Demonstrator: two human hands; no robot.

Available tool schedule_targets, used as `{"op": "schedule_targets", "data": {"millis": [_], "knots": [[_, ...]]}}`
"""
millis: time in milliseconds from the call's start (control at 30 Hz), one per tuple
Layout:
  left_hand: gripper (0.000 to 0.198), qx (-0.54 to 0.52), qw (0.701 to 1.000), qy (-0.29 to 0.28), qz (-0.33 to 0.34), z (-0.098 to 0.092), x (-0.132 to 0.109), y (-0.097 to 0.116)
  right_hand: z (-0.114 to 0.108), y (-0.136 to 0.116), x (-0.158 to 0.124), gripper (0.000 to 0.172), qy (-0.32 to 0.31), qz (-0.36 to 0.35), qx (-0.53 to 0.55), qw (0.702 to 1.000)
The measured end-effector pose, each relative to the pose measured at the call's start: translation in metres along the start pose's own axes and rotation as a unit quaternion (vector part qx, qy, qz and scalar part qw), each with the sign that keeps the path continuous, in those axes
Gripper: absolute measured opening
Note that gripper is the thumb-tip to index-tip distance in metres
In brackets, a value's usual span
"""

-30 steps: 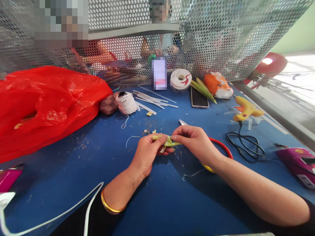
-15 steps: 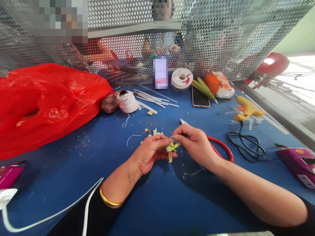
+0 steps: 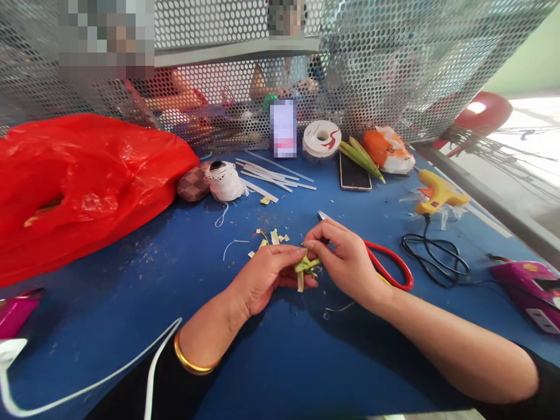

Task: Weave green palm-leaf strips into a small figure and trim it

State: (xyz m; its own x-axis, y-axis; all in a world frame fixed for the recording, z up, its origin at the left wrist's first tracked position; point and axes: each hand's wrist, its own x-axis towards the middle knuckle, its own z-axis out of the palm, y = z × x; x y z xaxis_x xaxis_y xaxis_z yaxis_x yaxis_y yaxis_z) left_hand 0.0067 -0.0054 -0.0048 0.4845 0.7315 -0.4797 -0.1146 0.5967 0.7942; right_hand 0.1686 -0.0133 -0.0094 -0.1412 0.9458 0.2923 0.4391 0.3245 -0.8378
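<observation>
Centrally, a folded green strip (image 3: pixel 307 266) was pinched in the closed left grip (image 3: pixel 269 277) and held at its top by the closed right grip (image 3: pixel 343 256), over the tabletop (image 3: pixel 280 361). Red-handled scissors (image 3: pixel 408 270) were partly covered by the latter; pale scraps (image 3: pixel 275 237) were scattered beyond the former.

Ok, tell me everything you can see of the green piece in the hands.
The green piece is yellow-green and looks like folded plant leaf, with a flat, paler strip hanging down and an end pointing right. Over the blue table, the left hand holds it, and the right hand pinches at its upper edge. Fingers hide part of it.
</observation>
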Motion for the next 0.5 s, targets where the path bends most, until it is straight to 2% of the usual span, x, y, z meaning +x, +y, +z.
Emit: {"op": "schedule_targets", "data": {"millis": [133,233,367,500], "knots": [[0.025,0.024,0.999,-0.014,-0.019,-0.0004,-0.0011,-0.0001,0.0003,0.0003,-0.0014,0.018,0.017,-0.002,-0.022,1.0],[0.028,0.056,0.998,0.0,-0.021,-0.0013,-0.0022,0.0007,0.0017,0.0011,-0.002,0.018,0.025,-0.011,-0.025,0.999],[0.028,0.125,0.992,0.028,-0.002,-0.0015,-0.0042,0.0031,0.0018,0.0033,-0.0007,0.017,-0.006,-0.028,-0.007,1.0],[0.032,0.114,0.993,-0.025,0.01,0.0009,-0.005,0.0033,0.0011,0.0049,0.0008,0.016,0.005,-0.038,-0.01,0.999]]}}
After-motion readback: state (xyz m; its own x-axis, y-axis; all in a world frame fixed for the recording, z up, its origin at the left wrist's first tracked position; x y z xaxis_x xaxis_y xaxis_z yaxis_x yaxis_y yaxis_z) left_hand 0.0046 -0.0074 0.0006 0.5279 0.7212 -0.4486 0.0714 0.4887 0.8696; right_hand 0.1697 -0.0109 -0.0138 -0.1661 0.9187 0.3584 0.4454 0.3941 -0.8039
